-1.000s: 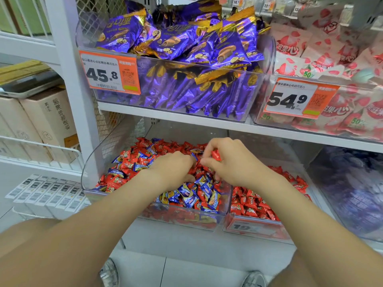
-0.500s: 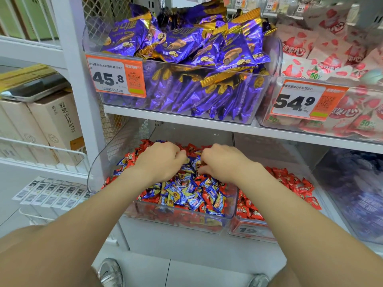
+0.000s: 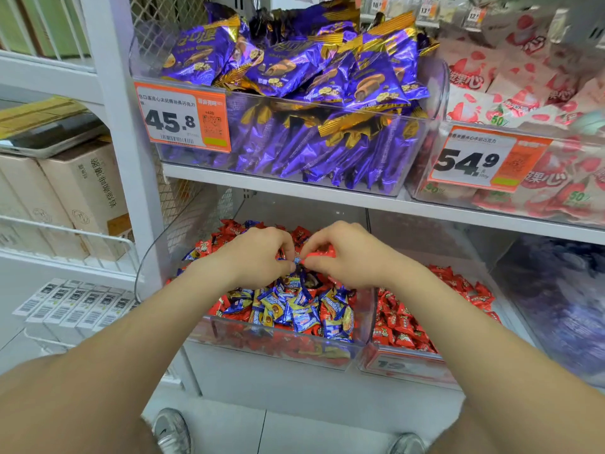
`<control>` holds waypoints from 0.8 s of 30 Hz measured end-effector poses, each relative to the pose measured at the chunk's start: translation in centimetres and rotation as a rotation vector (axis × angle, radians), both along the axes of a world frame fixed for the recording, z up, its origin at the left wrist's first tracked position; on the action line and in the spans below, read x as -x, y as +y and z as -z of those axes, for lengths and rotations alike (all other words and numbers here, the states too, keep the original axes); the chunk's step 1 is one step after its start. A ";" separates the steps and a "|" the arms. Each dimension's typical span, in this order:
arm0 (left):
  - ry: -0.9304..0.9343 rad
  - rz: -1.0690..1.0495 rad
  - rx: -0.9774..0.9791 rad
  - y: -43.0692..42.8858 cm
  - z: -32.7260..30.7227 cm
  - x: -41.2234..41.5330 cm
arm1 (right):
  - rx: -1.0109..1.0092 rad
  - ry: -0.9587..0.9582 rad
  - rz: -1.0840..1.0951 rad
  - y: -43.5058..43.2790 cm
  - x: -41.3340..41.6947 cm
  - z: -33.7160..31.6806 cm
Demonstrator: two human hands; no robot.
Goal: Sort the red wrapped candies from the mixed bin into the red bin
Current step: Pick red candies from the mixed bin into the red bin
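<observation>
A clear mixed bin on the lower shelf holds red and blue wrapped candies. Right of it stands the red bin, filled with red candies only. Both hands are over the middle of the mixed bin. My right hand pinches a red wrapped candy between thumb and fingers. My left hand has its fingers curled down among the candies, fingertips close to the right hand; what it holds is hidden.
Above, a clear bin of purple snack bags with a 45.8 price tag overhangs the lower shelf. A bin of pink-and-white packets sits to its right. A white shelf post stands left; boxes lie beyond it.
Both hands have shifted slightly toward the bin's middle and come together. The right hand now shows a red candy lifted in its pinch.
</observation>
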State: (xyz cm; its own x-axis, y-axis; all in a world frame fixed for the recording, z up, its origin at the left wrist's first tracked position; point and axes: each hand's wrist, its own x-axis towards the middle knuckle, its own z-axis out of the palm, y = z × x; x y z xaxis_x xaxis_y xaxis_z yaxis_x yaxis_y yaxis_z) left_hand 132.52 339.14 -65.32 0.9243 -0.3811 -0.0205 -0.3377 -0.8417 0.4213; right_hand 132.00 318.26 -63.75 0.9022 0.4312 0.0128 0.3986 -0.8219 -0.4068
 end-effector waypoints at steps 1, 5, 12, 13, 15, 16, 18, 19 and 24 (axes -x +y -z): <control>0.015 0.009 0.029 0.0 -0.2 0.0 | -0.135 0.033 0.035 -0.3 0.7 -0.5; 0.059 -0.008 0.217 -0.5 -1.2 1.3 | -0.683 0.393 0.237 -2.6 3.3 -2.4; -0.123 0.061 0.274 -5.3 -2.2 5.5 | -0.834 0.680 0.256 -9.9 5.9 -3.7; -0.155 0.113 0.291 -6.2 -2.2 5.8 | -0.751 0.607 0.305 -10.9 6.1 -3.4; -0.167 0.257 0.329 -8.1 -2.2 6.3 | -0.492 0.402 0.410 -13.0 6.0 -2.3; -0.185 0.330 0.328 -9.2 -2.2 6.4 | -0.358 0.309 0.427 -14.0 6.0 -1.8; -0.210 0.429 0.320 -11.3 -2.2 6.8 | -0.147 0.250 0.395 -15.6 6.1 -1.0; -0.207 0.456 0.308 -12.2 -2.0 6.8 | -0.001 0.256 0.371 -16.4 6.1 -0.6; -0.211 0.485 0.045 -16.3 -0.1 5.4 | 0.493 0.277 0.444 -20.8 5.8 1.8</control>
